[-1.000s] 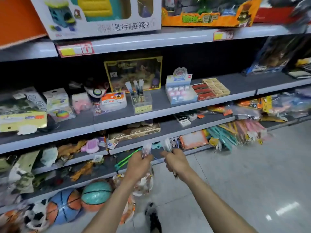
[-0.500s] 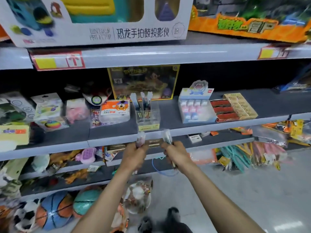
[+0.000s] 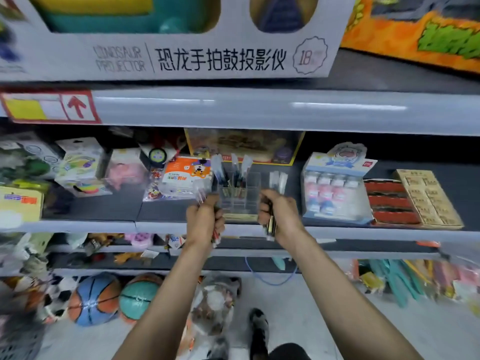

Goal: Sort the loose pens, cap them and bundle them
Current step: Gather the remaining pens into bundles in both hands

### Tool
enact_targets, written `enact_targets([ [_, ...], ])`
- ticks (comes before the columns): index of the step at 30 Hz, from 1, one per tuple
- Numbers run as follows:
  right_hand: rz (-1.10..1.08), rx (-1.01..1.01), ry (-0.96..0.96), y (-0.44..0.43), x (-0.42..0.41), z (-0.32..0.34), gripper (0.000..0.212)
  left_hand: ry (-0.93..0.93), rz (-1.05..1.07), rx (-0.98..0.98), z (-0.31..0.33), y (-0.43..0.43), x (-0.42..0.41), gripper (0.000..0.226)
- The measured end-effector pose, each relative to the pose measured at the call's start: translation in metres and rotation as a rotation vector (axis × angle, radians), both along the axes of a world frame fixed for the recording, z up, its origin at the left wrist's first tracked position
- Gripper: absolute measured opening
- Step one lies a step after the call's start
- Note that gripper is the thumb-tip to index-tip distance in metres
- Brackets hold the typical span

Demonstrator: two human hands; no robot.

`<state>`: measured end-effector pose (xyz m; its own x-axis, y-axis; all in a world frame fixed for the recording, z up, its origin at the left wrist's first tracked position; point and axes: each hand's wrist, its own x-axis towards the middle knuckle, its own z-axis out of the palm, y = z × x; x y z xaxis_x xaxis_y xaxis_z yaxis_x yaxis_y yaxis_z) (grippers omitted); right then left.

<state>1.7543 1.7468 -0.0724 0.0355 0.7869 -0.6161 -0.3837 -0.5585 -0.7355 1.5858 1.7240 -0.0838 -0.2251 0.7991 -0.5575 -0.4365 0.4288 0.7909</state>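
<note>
Both hands are fisted around clear-capped pens: the left hand (image 3: 205, 219) left of the clear plastic pen holder (image 3: 240, 194) on the grey shelf (image 3: 104, 226), the right hand (image 3: 281, 216) right. A bump could probably topple it.

dinosaur projector box (image 3: 181, 35) on top shelf, basketballs (image 3: 94, 298) low left, blue cord (image 3: 270, 278)
</note>
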Motion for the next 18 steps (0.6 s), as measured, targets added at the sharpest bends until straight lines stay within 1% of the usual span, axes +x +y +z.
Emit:
enact_targets([
  [2,-0.07,0.018,0.115,0.013,0.0,0.003,0.024,-0.033,0.1,0.033,-0.001,0.013,0.003,0.029],
  [4,-0.147,0.022,0.204,0.025,0.0,0.0,0.024,-0.069,0.194,0.077,-0.005,0.025,0.003,0.025],
  [6,-0.191,0.015,0.238,0.035,-0.002,-0.006,0.026,-0.09,0.271,0.109,-0.008,0.036,0.004,0.022],
  [8,-0.227,0.006,0.266,0.045,-0.004,-0.013,0.03,-0.106,0.335,0.122,-0.011,0.045,0.006,0.015],
  [10,-0.276,0.013,0.282,0.056,-0.005,-0.017,0.028,-0.124,0.393,0.137,-0.014,0.054,0.01,0.009],
  [15,-0.364,0.085,0.282,0.087,-0.005,-0.02,0.027,-0.108,0.465,0.196,-0.024,0.074,0.018,0.017],
  [18,-0.369,0.125,0.232,0.103,-0.007,-0.018,0.027,-0.058,0.496,0.237,-0.03,0.079,0.023,0.022],
])
